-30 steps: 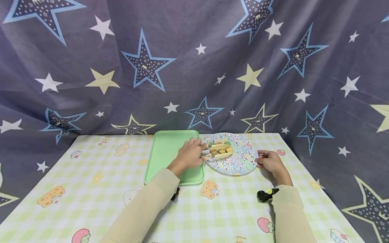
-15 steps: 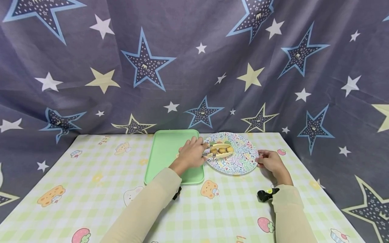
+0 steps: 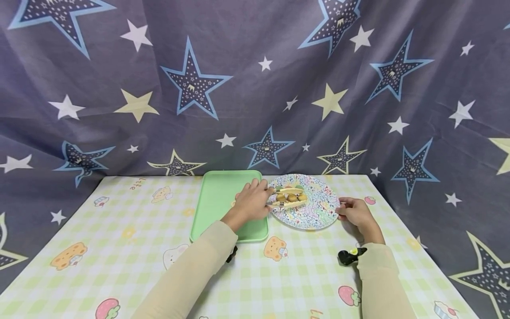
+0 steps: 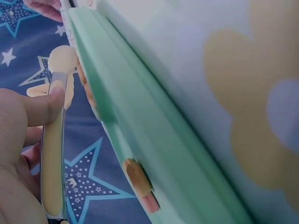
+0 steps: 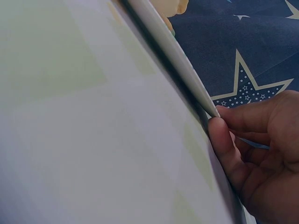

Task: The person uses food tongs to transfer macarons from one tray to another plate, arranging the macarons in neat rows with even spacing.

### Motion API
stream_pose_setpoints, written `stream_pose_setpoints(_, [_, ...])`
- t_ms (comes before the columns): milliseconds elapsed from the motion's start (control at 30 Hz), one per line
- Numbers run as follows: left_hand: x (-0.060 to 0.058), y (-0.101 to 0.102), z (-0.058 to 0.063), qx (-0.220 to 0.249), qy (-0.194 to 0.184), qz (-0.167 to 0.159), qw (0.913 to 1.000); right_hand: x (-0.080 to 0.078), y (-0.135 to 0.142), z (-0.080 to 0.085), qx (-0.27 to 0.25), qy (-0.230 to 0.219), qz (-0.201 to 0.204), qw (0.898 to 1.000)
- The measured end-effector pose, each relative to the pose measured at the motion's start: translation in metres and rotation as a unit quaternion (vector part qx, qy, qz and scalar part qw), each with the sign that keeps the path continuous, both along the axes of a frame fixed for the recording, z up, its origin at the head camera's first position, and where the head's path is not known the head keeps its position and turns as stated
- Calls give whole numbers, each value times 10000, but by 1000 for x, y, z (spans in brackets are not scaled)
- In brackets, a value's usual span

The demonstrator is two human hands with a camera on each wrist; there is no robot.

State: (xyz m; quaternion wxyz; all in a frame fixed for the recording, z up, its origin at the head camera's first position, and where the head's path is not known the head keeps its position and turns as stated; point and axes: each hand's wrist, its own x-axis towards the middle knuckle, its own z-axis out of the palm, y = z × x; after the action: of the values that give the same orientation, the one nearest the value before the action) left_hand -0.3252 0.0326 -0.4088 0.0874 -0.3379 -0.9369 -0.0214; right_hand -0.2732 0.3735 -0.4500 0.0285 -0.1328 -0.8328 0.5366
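My left hand (image 3: pixel 250 201) grips a pair of tongs (image 4: pixel 52 158) with cream-coloured handles and metal edges, above the right side of the green tray (image 3: pixel 213 208). The cream tips of the tongs stand apart over the patterned round plate (image 3: pixel 318 215). Small rounded brown pieces (image 3: pixel 292 197) show between them; whether the tips touch these I cannot tell. Behind the tips, partly hidden, lie green and reddish pieces (image 3: pixel 298 188) on the plate. At the plate's right rim, my right hand (image 3: pixel 356 213) pinches the edge between thumb and fingers, clearest in the right wrist view.
A brown and pink piece (image 4: pixel 138 179) lies in the tray, mostly hidden by my left hand in the head view. Plate and tray sit side by side on the checked tablecloth (image 3: pixel 131 248). A star-patterned curtain (image 3: pixel 255 88) hangs behind the table.
My left hand has shifted very slightly to the right with the tongs, whose tips now stand a little wider apart. My right hand stays at the plate's rim.
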Motion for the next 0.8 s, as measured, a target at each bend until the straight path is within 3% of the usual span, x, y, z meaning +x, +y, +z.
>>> stream_pose_setpoints(300, [6,-14,13,117,331,-140,9993,0,0,0,26,-78,-82,9999])
stream_pose_setpoints(800, [14,-65,21,412,315,21,9986,0,1,-2,33,5,-26,10000])
